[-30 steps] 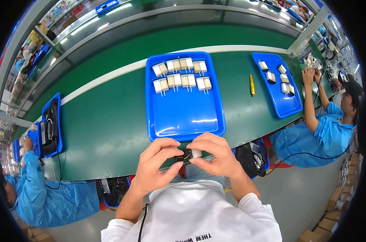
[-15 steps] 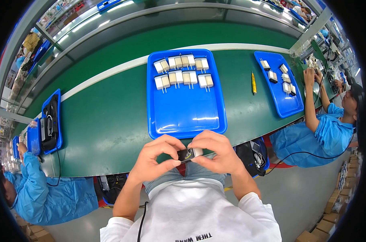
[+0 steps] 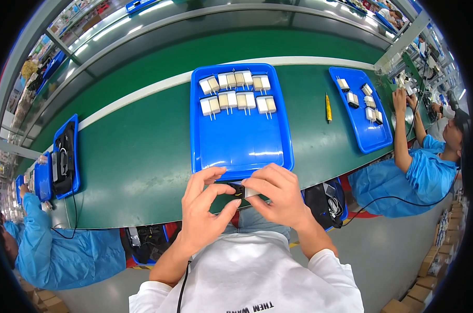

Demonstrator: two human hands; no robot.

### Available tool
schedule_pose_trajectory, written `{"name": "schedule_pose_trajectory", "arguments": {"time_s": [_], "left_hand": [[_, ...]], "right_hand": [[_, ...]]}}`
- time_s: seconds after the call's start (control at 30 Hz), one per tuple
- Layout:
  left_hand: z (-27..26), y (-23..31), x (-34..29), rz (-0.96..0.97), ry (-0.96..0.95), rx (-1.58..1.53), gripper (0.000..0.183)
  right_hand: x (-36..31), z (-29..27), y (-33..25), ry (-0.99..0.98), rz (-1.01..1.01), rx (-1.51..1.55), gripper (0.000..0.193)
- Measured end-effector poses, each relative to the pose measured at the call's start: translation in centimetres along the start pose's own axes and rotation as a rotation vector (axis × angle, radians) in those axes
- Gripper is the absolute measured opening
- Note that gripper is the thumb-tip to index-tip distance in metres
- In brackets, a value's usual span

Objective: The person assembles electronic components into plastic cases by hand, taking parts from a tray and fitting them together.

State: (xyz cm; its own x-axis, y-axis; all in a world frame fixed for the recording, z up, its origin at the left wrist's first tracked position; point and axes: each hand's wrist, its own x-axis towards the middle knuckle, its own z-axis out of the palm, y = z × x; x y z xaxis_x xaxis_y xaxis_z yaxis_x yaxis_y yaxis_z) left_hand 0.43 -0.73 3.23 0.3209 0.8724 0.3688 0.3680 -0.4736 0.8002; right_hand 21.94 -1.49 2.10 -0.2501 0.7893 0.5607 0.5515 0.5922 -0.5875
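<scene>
Between my hands, just off the near edge of the big blue tray (image 3: 241, 141), is a small power adapter (image 3: 250, 192) with a white body and a black end with yellowish bits. My right hand (image 3: 275, 195) grips the white part between thumb and fingers. The thumb and index finger of my left hand (image 3: 205, 201) pinch the black end, with its other fingers raised. Fingertips hide part of the adapter. At the tray's far end, white-and-cream plug adapters (image 3: 227, 99) lie in two rows, their pins toward me.
On the green bench (image 3: 132, 146), a yellow pen-like tool (image 3: 328, 108) lies right of the tray. Farther right, another blue tray (image 3: 354, 117) holds several adapters. A blue bin (image 3: 76, 180) with black items stands left. Co-workers in blue sit on both sides; dark-filled bins are below the bench edge.
The adapter has moved slightly away from me and turned between my fingers. My left hand's upper fingers have lifted and spread, while the right hand keeps its grip on the white part.
</scene>
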Motion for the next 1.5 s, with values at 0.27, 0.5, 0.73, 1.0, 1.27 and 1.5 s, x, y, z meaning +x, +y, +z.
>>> {"name": "schedule_pose_trajectory", "arguments": {"time_s": [0.27, 0.5, 0.73, 1.0, 1.27, 1.5], "left_hand": [[-0.7, -0.9, 0.7, -0.127, -0.186, -0.167, 0.021], [-0.9, -1.9, 0.8, -0.235, -0.283, -0.302, 0.013], [-0.5, -1.6, 1.6, -0.248, 0.015, -0.545, 0.010], [0.1, -0.6, -0.1, -0.102, -0.042, -0.028, 0.024], [-0.1, -1.1, 0.3, -0.159, -0.139, -0.093, 0.018], [-0.4, -1.7, 0.3, -0.161, -0.173, -0.132, 0.014]], "right_hand": [[-0.2, 0.3, 0.3, -0.031, -0.071, -0.102, 0.038], [-0.1, 0.6, 0.4, -0.038, -0.070, -0.137, 0.038], [-0.8, 1.1, 0.4, -0.034, 0.091, 0.099, 0.038], [-0.9, 1.4, 0.5, 0.052, 0.052, -0.070, 0.033], [-0.9, 1.5, 0.6, 0.023, 0.002, -0.095, 0.040], [-1.0, 1.5, 0.7, 0.023, 0.020, -0.086, 0.036]]}}
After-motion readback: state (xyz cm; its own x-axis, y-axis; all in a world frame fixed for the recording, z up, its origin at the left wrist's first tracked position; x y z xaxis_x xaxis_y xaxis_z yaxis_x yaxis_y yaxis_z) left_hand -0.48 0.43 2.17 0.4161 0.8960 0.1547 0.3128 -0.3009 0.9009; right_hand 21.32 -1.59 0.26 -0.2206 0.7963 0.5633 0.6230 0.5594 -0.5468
